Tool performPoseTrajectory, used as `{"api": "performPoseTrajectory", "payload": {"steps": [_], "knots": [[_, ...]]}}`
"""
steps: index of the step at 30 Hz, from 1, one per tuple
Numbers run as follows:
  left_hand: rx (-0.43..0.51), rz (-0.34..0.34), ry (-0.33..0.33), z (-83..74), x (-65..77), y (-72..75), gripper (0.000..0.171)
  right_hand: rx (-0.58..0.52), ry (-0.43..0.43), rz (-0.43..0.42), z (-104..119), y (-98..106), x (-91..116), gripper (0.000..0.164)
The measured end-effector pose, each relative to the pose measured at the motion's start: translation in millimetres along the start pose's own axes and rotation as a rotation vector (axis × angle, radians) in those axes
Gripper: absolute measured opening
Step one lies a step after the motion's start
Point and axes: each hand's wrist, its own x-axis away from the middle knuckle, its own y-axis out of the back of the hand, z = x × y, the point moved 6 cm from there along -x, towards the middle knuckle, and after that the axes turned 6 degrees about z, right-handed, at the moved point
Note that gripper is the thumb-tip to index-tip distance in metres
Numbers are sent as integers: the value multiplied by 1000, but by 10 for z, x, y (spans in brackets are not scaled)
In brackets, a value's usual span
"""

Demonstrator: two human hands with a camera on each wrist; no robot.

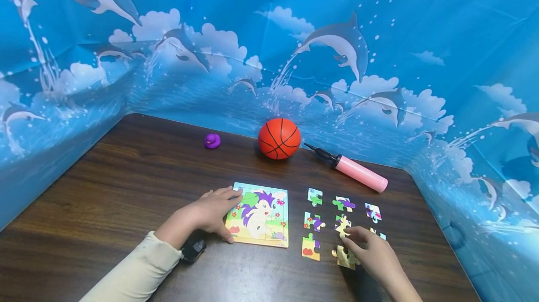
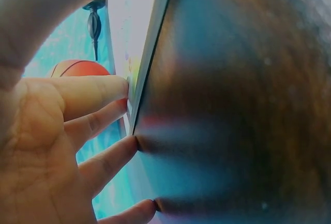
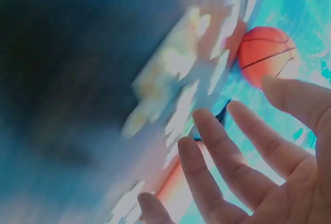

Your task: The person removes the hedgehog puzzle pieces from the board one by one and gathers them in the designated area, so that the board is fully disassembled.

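A square puzzle board (image 1: 275, 239) with a purple-haired hedgehog picture lies on the table. My left hand (image 1: 214, 213) rests at its left side, fingers spread and thumb near the lower left corner; in the left wrist view the fingertips (image 2: 132, 144) touch along the board's edge. Several loose jigsaw pieces lie in rows to the right of the board. My right hand (image 1: 370, 248) is over them, fingertips right by the pale yellow middle piece (image 1: 343, 222) and above the yellow lower piece (image 1: 345, 257). In the right wrist view its fingers are apart, with nothing between them.
Behind the board stand an orange-red basketball (image 1: 279, 139) and a purple rubber duck (image 1: 212, 141). A pink hand pump (image 1: 362, 174) lies at the back right. Beside my left wrist is a small black object (image 1: 193, 249). A blue dolphin-print sheet (image 1: 236, 86) walls the table's back and sides.
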Motion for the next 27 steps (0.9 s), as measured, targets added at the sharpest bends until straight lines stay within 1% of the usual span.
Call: {"api": "performPoseTrajectory", "payload": {"steps": [3,7,9,11,15,19,27], "knots": [[-7,-2,3,3,5,3,100,12,121,-2,262,-50,-32,29],[1,0,-4,-8,24,8,100,71,322,32,662,-212,-83,41],[5,-1,-9,-13,30,12,100,107,390,68,837,-307,-127,45],[4,-1,-5,-12,26,6,100,144,436,105,980,-397,-189,48],[-2,-2,9,8,6,-7,100,209,474,170,1169,-551,-343,56],[-1,-6,10,21,-11,-15,100,252,487,198,1253,-638,-453,60],[9,-5,20,22,-12,-21,101,169,494,208,1252,-672,-500,43]]}}
